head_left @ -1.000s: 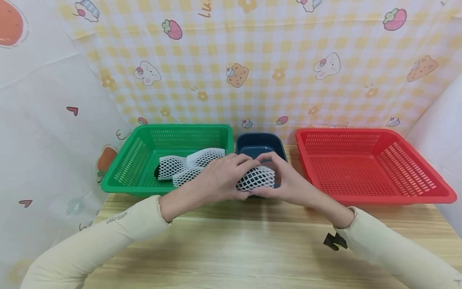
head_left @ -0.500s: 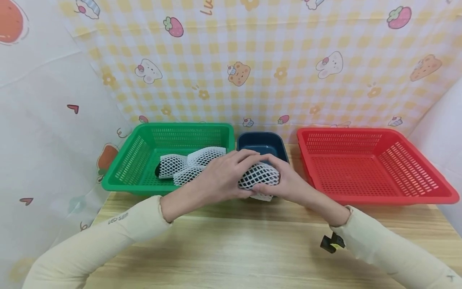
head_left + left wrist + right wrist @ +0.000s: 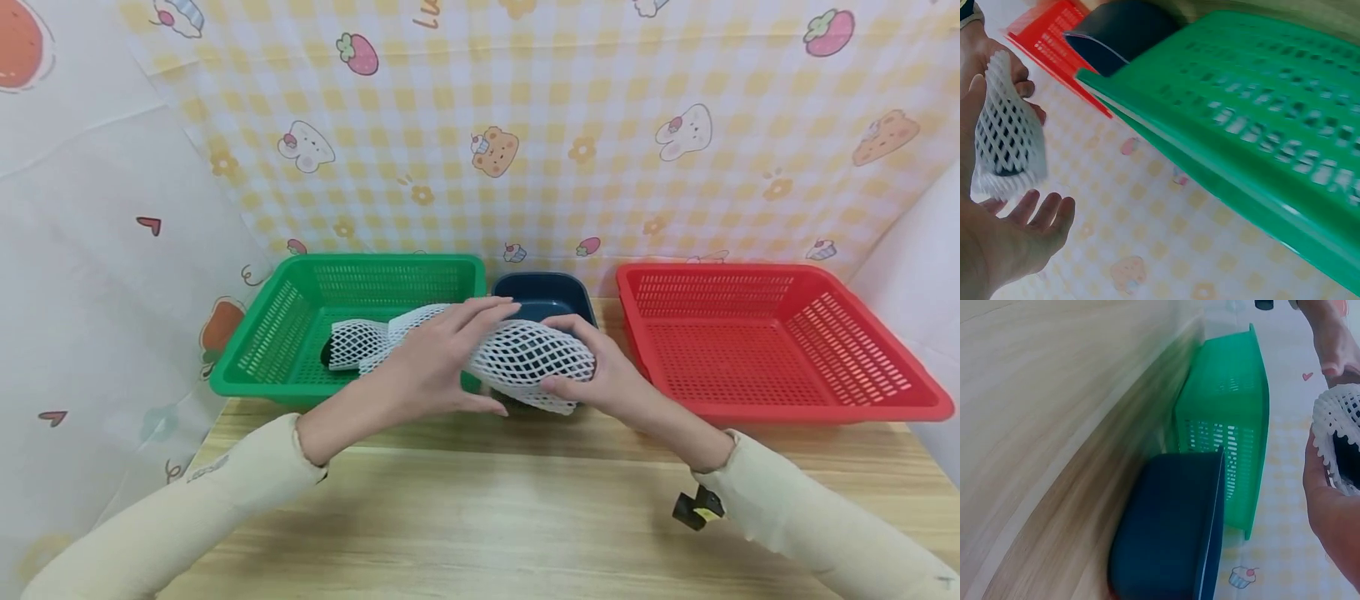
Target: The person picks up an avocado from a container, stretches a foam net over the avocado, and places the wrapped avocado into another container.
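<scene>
A white foam net sleeve [image 3: 532, 357] with a dark object [image 3: 1349, 459] inside is held over the front of the dark blue tub. My right hand [image 3: 600, 367] grips its right end, thumb in front and fingers behind. At the sleeve's left end, my left hand [image 3: 427, 362] has its fingers and thumb spread apart. The left wrist view shows that palm open beside the sleeve. What the dark object is cannot be made out through the mesh. Several similar white net sleeves [image 3: 356, 343] lie in the green basket [image 3: 247, 390], one with a dark end poking out.
The dark blue tub [image 3: 543, 285] stands between the green basket and a red basket [image 3: 750, 410] on the right. All three sit toward the back of the wooden table [image 3: 487, 517]. A patterned cloth [image 3: 420, 133] hangs right behind them.
My left hand has let go of the sleeve and moved left, its fingers opening. More of the sleeve shows now, reaching further left, while my right hand keeps its grip and has shifted slightly right.
</scene>
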Tool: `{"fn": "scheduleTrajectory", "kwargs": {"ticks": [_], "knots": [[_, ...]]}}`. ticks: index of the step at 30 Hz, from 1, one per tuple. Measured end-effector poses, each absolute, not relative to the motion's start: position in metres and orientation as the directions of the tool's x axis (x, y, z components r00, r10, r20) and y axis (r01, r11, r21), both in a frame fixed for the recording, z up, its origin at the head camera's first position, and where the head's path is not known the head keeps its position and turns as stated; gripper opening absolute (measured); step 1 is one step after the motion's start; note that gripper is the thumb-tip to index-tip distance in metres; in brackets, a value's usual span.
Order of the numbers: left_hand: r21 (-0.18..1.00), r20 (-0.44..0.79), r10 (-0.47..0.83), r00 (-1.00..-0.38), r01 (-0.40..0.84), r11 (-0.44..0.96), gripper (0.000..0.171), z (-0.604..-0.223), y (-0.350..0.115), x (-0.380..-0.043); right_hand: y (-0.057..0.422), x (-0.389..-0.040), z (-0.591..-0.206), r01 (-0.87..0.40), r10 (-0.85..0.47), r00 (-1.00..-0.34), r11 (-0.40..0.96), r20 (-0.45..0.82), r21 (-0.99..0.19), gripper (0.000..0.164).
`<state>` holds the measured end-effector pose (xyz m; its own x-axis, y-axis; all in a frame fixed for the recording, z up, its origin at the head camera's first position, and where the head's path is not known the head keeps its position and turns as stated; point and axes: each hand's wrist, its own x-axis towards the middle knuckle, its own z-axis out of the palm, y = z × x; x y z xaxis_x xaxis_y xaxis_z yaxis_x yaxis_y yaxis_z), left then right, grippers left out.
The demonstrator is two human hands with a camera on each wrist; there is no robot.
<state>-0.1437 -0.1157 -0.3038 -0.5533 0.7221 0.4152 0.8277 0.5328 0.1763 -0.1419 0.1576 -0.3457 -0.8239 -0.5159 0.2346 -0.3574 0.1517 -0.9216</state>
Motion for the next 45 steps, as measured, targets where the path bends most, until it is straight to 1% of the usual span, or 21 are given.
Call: {"fn": "scheduleTrajectory", "kwargs": {"ticks": [9, 14, 19, 27, 35, 40, 45], "knots": [[0.208, 0.307, 0.623, -0.72, 0.689, 0.694, 0.116, -0.312, -0.169, -0.137, 0.175, -0.138, -0.346, -0.266, -0.47, -0.868, 0.166, 0.161, -0.95, 0.064], [0.213, 0.284, 0.589, -0.757, 0.648, 0.731, 0.113, -0.319, -0.193, -0.131, 0.183, -0.138, -0.346, -0.254, -0.456, -0.878, 0.182, 0.147, -0.95, 0.065], [0.215, 0.282, 0.566, -0.775, 0.626, 0.749, 0.109, -0.325, -0.207, -0.125, 0.186, -0.137, -0.349, -0.243, -0.452, -0.881, 0.176, 0.141, -0.954, 0.064], [0.227, 0.302, 0.553, -0.777, 0.622, 0.749, 0.105, -0.334, -0.216, -0.122, 0.189, -0.136, -0.353, -0.24, -0.441, -0.886, 0.169, 0.144, -0.956, 0.065], [0.206, 0.31, 0.572, -0.76, 0.641, 0.74, 0.102, -0.336, -0.211, -0.122, 0.187, -0.137, -0.351, -0.235, -0.442, -0.886, 0.166, 0.141, -0.958, 0.064], [0.185, 0.323, 0.609, -0.724, 0.679, 0.71, 0.106, -0.332, -0.195, -0.123, 0.185, -0.137, -0.349, -0.224, -0.449, -0.884, 0.167, 0.128, -0.96, 0.064], [0.159, 0.361, 0.653, -0.666, 0.734, 0.66, 0.112, -0.324, -0.168, -0.127, 0.182, -0.136, -0.348, -0.218, -0.455, -0.883, 0.178, 0.117, -0.96, 0.063]]}}
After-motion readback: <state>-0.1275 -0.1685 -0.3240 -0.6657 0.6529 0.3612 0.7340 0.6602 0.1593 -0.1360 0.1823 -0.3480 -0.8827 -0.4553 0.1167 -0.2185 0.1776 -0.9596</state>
